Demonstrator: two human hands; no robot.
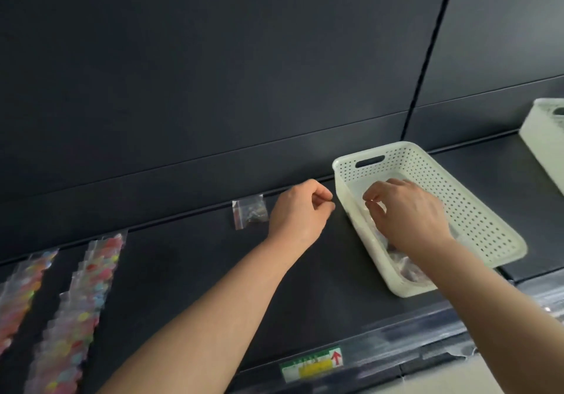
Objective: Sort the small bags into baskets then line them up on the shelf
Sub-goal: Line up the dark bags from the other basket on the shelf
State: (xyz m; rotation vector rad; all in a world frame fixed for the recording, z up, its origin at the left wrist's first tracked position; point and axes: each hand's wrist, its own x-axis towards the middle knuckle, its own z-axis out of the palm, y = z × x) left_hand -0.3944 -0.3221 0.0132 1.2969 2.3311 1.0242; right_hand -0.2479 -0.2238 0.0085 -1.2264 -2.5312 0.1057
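Shelf (305, 271), dark, seen from above with both of your forearms reaching in. Counted items: 2 grips, 1 full basket, 1 loose bag, 2 rows of bags, 1 label.

Your left grip (300, 210) hovers over the shelf between the loose bag and the basket. Its fingers are curled in with thumb meeting forefinger, and nothing shows between them.

Your right grip (409, 210) is inside the white perforated basket (476, 210), fingers bent downward. You cannot tell whether they pinch anything, since the contents there are clear and blurred.

The loose small bag (250, 212), 1 only, lies flat near the back of the shelf, just left of your left grip and apart from it.

The bags in the basket (406, 267) are partly hidden under your right forearm, so their number cannot be read.

At far left, 2 rows of bags with bright contents, the outer row (21, 293) and the inner row (82, 308), overlap and run off the bottom edge. Blur prevents counting each row.

A second white container (543, 137) is cut off by the right edge. The label (311, 364) on the shelf front shows a red arrow; its print is illegible.
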